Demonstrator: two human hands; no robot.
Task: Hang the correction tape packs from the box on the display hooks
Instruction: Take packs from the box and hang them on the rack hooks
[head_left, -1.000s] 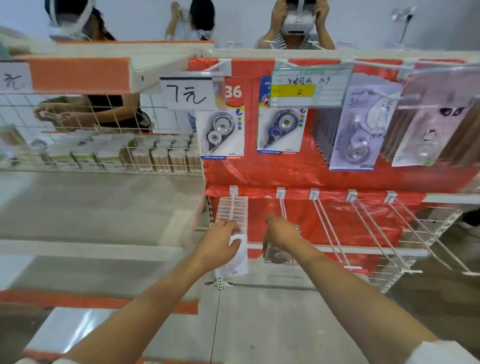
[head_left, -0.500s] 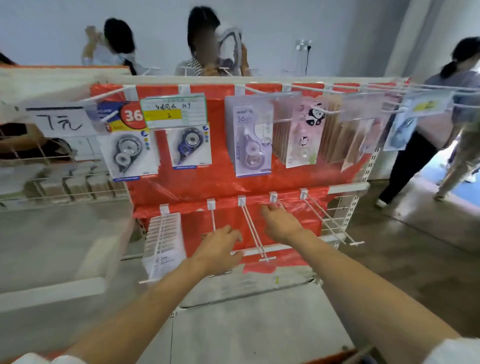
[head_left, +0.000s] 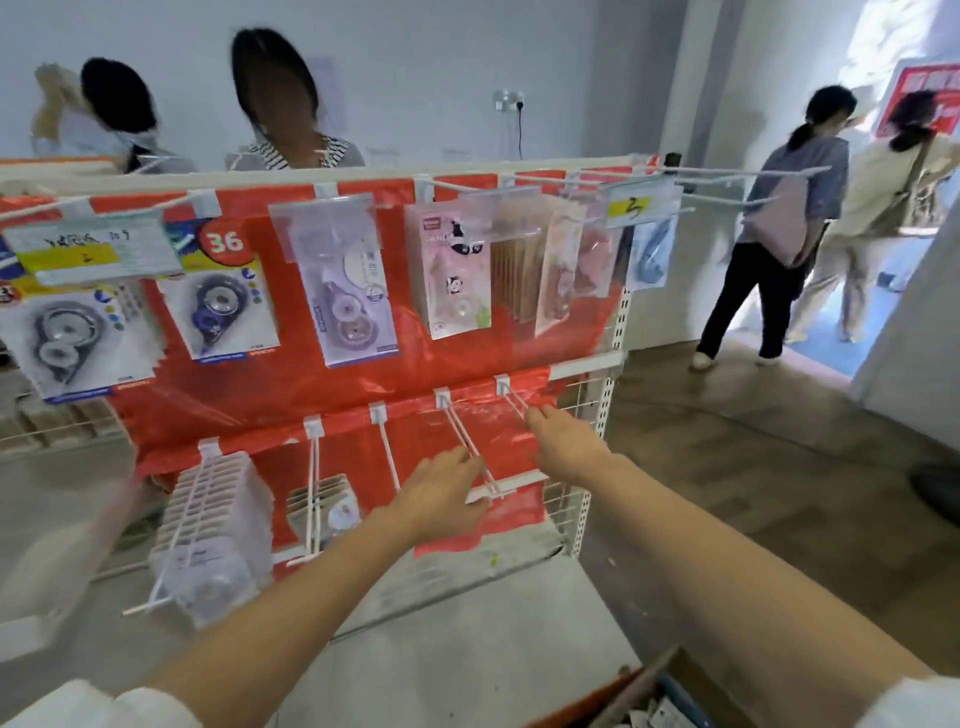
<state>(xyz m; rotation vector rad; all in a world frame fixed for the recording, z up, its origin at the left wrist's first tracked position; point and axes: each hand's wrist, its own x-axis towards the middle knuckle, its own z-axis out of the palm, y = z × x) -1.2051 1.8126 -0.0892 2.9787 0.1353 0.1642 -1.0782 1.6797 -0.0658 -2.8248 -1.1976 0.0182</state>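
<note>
Both hands (head_left: 441, 499) shifted right, among bare hooks (head_left: 470, 447).

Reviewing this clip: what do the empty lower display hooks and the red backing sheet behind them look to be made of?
Display hooks: thin double rods, uniformly white, probably painted or coated metal wire. Red backing sheet: glossy and wrinkled with bright glare streaks, likely thin plastic film.

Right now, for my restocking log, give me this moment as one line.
stage: at lower hooks | left hand: open, empty, by bare hook | right hand: open, empty, at rightmost hook | box: bottom edge
</note>
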